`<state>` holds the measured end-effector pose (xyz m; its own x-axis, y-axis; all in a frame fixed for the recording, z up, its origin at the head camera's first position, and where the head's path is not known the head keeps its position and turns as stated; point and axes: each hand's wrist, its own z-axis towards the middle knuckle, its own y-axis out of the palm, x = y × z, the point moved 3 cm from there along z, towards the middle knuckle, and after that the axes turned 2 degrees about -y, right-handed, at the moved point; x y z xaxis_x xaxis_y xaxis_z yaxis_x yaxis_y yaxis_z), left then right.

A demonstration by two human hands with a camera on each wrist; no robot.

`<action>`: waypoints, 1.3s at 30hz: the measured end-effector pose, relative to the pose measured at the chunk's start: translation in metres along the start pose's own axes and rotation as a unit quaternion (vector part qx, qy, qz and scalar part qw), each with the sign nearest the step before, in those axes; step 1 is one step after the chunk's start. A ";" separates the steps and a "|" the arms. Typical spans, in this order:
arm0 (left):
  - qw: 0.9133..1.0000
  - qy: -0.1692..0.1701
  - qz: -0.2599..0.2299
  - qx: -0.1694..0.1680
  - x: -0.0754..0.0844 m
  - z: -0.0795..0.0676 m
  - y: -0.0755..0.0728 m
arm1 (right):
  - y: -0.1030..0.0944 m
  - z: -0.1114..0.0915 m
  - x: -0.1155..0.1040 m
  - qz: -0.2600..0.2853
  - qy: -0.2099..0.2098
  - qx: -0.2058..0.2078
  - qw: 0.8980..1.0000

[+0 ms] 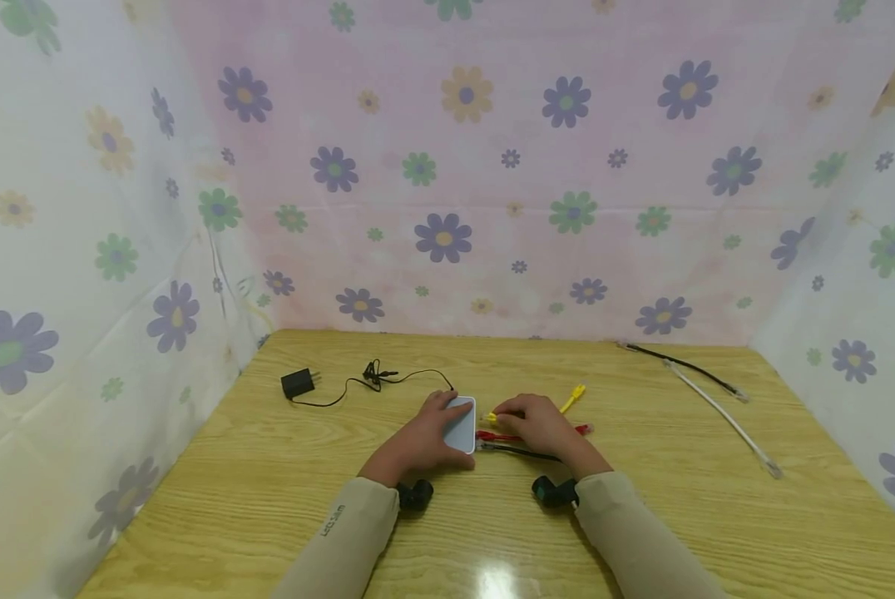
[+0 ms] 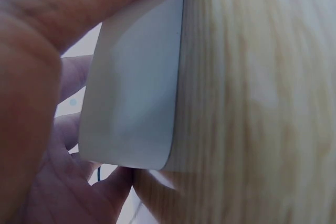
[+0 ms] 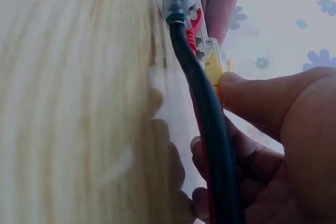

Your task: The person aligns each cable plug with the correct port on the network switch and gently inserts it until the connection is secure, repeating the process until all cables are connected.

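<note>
My left hand (image 1: 427,434) holds a small white network switch (image 1: 460,431) on the table, thumb on the near side and fingers at the far side. In the left wrist view, the smooth top of the switch (image 2: 134,77) fills the space beside the thumb. My right hand (image 1: 539,423) pinches the yellow plug (image 3: 212,71) of a short yellow Ethernet cable (image 1: 571,399). Its clear tip is close to the switch's port side; I cannot tell whether they touch. A black Ethernet cable (image 3: 207,108) and a red one (image 1: 492,436) are plugged into neighbouring ports.
A black power adapter (image 1: 298,383) lies at the left, its thin cord (image 1: 350,383) running to the switch. Towards the back right lie another black Ethernet cable (image 1: 683,364) and a white one (image 1: 724,416). Flowered cloth (image 1: 447,166) surrounds the table (image 1: 283,516).
</note>
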<state>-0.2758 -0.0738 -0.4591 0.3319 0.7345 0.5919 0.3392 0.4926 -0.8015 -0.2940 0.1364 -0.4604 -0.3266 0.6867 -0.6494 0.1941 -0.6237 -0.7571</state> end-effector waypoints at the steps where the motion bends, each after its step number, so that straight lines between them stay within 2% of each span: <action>1: 1.000 0.000 0.000 0.000 0.000 0.000 0.000 | 0.000 0.000 0.000 -0.005 -0.005 0.001 1.000; 21: 1.000 0.005 -0.003 -0.003 0.001 0.002 -0.001 | 0.004 -0.003 -0.008 -0.038 -0.053 -0.009 0.998; 39: 1.000 0.010 -0.001 0.001 0.000 0.000 -0.001 | 0.007 -0.003 -0.012 -0.044 -0.043 -0.022 0.998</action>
<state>-0.2762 -0.0740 -0.4587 0.3481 0.7239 0.5957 0.3389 0.4953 -0.7999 -0.2862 0.1249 -0.4576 -0.4214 0.7030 -0.5729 0.2003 -0.5440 -0.8148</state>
